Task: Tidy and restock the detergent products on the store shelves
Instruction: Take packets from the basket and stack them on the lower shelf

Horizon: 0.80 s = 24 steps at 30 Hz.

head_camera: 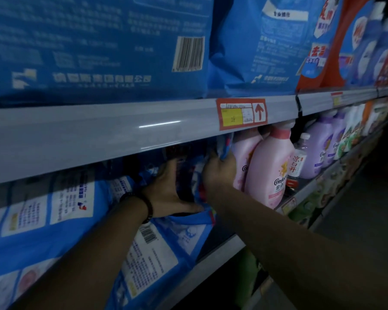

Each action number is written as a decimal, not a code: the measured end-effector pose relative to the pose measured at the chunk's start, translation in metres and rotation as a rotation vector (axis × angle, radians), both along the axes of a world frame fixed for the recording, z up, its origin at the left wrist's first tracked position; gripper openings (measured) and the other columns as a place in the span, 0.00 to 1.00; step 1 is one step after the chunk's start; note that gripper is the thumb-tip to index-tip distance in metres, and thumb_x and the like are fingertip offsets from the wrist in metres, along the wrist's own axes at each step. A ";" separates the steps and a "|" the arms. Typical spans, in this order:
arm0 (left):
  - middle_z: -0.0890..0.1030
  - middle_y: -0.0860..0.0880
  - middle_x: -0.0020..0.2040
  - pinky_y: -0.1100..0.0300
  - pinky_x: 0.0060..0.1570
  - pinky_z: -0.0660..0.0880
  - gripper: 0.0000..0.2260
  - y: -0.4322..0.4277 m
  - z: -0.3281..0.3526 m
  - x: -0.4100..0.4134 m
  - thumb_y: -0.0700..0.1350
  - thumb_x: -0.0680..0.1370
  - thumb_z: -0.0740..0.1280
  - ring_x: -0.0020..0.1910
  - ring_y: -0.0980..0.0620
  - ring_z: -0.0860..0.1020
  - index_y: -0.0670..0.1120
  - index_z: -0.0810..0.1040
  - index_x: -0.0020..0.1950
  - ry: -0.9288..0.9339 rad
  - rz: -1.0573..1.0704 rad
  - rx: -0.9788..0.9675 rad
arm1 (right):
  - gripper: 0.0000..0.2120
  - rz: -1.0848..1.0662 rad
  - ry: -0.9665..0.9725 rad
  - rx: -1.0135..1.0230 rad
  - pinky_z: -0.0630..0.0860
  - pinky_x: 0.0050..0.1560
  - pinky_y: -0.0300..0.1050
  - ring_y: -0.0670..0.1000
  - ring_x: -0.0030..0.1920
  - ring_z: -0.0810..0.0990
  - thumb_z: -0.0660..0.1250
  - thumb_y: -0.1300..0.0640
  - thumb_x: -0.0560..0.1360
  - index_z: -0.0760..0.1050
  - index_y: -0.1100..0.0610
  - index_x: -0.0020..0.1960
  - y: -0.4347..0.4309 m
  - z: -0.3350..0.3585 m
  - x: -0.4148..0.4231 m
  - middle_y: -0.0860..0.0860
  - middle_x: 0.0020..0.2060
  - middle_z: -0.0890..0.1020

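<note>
Both my arms reach into the middle shelf. My right hand grips the top edge of an upright blue detergent bag just left of two pink Comfort softener bottles. My left hand lies against the bag's left side, fingers stretched into the dark gap, a dark bracelet on its wrist. Another blue bag with a barcode lies under my left forearm. More blue bags lie stacked at the left.
The grey shelf rail above carries a red and yellow price tag. Big blue detergent bags and red-blue ones fill the upper shelf. A water bottle, purple bottles and green packs continue to the right.
</note>
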<state>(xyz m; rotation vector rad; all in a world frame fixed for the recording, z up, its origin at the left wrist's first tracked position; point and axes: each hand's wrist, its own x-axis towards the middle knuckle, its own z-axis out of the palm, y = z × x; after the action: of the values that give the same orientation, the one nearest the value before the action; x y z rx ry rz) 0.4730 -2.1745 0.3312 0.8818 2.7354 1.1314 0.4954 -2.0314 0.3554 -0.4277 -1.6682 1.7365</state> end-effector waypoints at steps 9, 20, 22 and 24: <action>0.79 0.51 0.51 0.74 0.41 0.68 0.14 0.003 0.002 -0.004 0.40 0.76 0.76 0.56 0.49 0.81 0.49 0.76 0.58 0.144 0.237 0.104 | 0.19 0.671 -0.271 0.032 0.81 0.57 0.52 0.56 0.53 0.84 0.76 0.59 0.72 0.79 0.61 0.61 -0.014 -0.010 -0.008 0.56 0.48 0.84; 0.79 0.33 0.64 0.52 0.63 0.73 0.25 0.000 0.002 -0.022 0.57 0.84 0.62 0.64 0.36 0.77 0.35 0.76 0.67 0.087 0.668 0.224 | 0.25 0.421 -0.319 0.138 0.86 0.57 0.57 0.57 0.55 0.85 0.74 0.52 0.77 0.74 0.46 0.72 0.029 -0.053 0.003 0.56 0.63 0.79; 0.81 0.35 0.58 0.52 0.59 0.75 0.23 0.001 0.001 -0.016 0.56 0.82 0.66 0.59 0.37 0.79 0.35 0.78 0.61 0.196 0.695 0.263 | 0.33 0.377 -0.324 0.161 0.85 0.59 0.56 0.56 0.56 0.84 0.73 0.45 0.70 0.72 0.45 0.74 0.025 -0.061 0.001 0.55 0.65 0.78; 0.83 0.41 0.45 0.55 0.48 0.76 0.20 0.002 0.002 -0.008 0.56 0.82 0.66 0.49 0.40 0.82 0.39 0.79 0.44 0.253 0.625 0.193 | 0.39 0.363 -0.335 0.093 0.83 0.62 0.58 0.56 0.58 0.83 0.72 0.40 0.64 0.71 0.45 0.74 0.024 -0.066 -0.001 0.55 0.66 0.77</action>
<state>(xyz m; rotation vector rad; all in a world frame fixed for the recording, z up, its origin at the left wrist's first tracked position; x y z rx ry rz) 0.4654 -2.1720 0.3334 0.1654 3.2720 1.4756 0.4943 -2.0070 0.2896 -0.4090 -2.1663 1.9113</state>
